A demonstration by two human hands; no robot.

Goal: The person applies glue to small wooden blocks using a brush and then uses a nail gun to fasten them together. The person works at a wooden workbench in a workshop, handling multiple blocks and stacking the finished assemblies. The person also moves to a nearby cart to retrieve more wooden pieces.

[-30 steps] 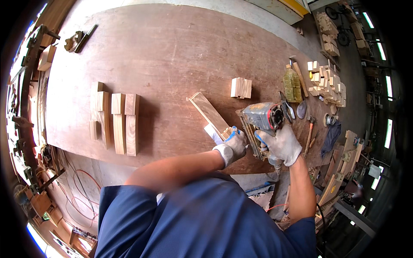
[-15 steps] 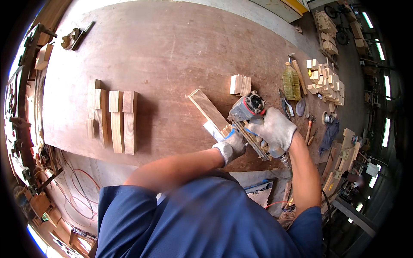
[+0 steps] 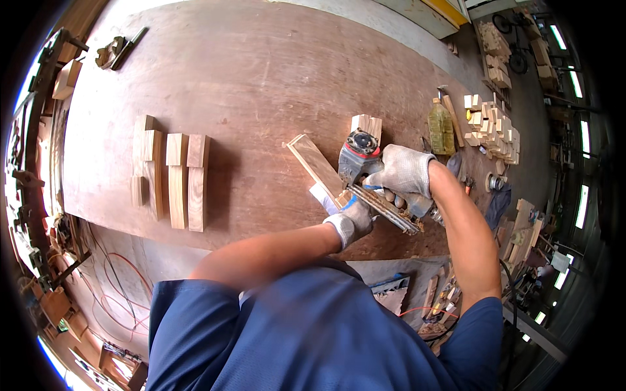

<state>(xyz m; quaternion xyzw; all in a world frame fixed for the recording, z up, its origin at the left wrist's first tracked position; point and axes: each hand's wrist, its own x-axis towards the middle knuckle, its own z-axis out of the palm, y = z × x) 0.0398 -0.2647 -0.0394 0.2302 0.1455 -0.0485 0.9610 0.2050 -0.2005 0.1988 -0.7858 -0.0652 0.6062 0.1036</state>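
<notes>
My right hand, in a white work glove, is wrapped round the handle of a nail gun with a grey body, a red ring and a black cap. Its long magazine slants toward my body and looks dusty. The nose lies close over the near end of a wooden piece that runs obliquely on the table. My left hand, also gloved, is closed at that same end, its fingers partly under the magazine. A white slip shows beside the wood.
Short wood blocks stand just behind the nail gun. Several wooden pieces lie on the left of the wooden table. To the right are a bottle of yellowish liquid, a hammer and a block pile.
My right hand has shifted slightly left and up, turning the nail gun so its capped head swings left and its magazine lower end right. My left hand and the wood stay nearly in place.
</notes>
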